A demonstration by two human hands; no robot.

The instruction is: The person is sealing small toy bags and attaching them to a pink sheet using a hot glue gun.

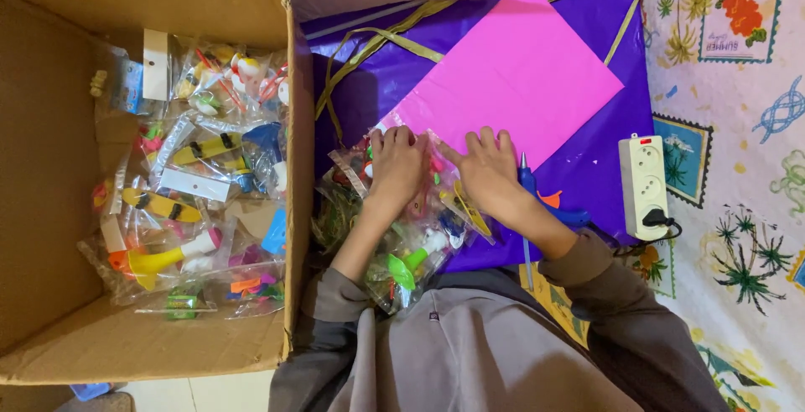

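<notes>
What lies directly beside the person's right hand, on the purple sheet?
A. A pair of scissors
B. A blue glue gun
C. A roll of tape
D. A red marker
B: a blue glue gun lies on the purple sheet just beside the right hand, its nozzle pointing toward the pink paper; no scissors, tape or marker show there.

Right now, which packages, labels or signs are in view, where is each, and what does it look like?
Cardboard box: left, open, brown.
Bagged toys: inside the box, clear packets with white header cards, colourful contents.
Toy packets: centre, under left hand and right hand, clear plastic, mixed colours.
Pink sheet: above the hands, on purple wrap, rectangular.
Stamp-style prints: on the patterned cloth, right.
</notes>
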